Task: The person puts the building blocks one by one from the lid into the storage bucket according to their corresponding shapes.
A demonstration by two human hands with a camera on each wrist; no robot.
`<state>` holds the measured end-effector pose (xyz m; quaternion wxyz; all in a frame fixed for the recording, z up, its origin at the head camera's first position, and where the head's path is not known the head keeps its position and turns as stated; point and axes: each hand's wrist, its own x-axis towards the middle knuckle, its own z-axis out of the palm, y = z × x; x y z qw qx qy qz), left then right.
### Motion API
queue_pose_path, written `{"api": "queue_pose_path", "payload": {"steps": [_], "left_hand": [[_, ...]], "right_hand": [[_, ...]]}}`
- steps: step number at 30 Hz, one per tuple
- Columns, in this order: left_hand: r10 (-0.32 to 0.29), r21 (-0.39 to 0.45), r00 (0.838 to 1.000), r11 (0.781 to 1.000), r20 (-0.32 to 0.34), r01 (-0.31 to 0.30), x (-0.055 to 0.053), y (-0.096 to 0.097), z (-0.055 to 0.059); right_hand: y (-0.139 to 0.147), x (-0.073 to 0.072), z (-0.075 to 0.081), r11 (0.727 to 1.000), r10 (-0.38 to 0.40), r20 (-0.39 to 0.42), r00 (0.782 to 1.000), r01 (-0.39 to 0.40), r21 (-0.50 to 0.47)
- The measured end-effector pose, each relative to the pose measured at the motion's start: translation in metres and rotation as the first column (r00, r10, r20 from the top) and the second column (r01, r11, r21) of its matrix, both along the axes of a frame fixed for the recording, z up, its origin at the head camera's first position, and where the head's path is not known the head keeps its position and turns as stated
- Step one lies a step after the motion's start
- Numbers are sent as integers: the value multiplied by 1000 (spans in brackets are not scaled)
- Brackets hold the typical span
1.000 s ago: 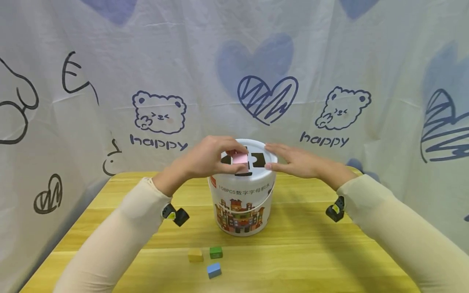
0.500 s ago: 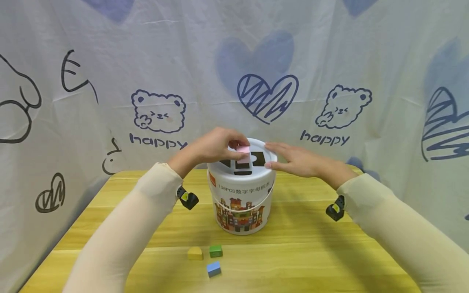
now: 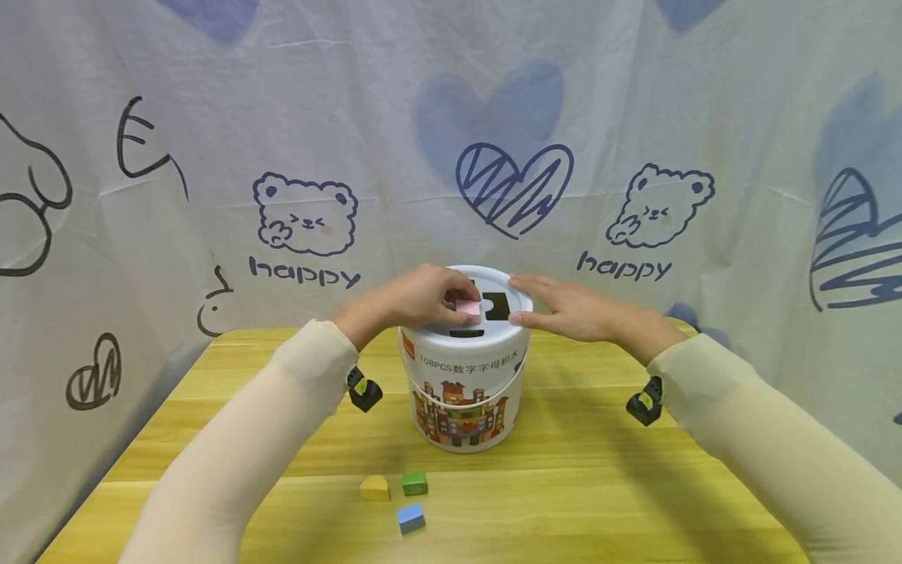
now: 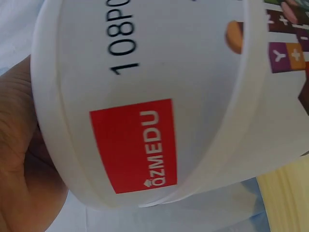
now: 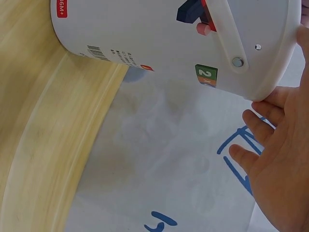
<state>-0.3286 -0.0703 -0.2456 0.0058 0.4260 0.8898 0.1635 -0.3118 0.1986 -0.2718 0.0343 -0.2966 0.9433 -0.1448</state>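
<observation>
A white bucket (image 3: 461,392) with a printed castle picture stands on the table, its white lid pierced by dark cut-out holes. My left hand (image 3: 419,298) pinches a pink block (image 3: 468,308) between thumb and fingers, low at one of the lid's holes. In the left wrist view, part of the left hand (image 4: 21,145) shows behind the rim, and the block is hidden. My right hand (image 3: 574,308) rests against the right side of the lid with fingers extended. The right wrist view has the right hand (image 5: 282,130) touching the rim with its fingers.
In front of the bucket lie a yellow block (image 3: 375,489), a green block (image 3: 415,484) and a blue block (image 3: 411,518) on the wooden table (image 3: 564,501). A white curtain (image 3: 423,117) printed with hearts and bears hangs behind. The bucket's handle (image 3: 465,405) hangs down its front.
My left hand has moved slightly right and then down with the pink block, which now shows less of its height above the lid. The right hand has stayed in place.
</observation>
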Motion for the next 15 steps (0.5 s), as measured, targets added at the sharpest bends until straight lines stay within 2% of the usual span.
{"api": "queue_pose_path", "payload": {"steps": [5, 9, 15], "left_hand": [[-5, 8, 1000, 1000, -17, 5, 0, -1, -2], [-6, 21, 1000, 1000, -22, 6, 5, -4, 8], [6, 50, 999, 999, -36, -4, 18, -12, 24]], "right_hand": [[0, -1, 0, 1000, 4, 2, 1000, -4, 6], [1, -1, 1, 1000, 10, 2, 1000, -10, 10], [1, -2, 1, 1000, 13, 2, 1000, -13, 6]]}}
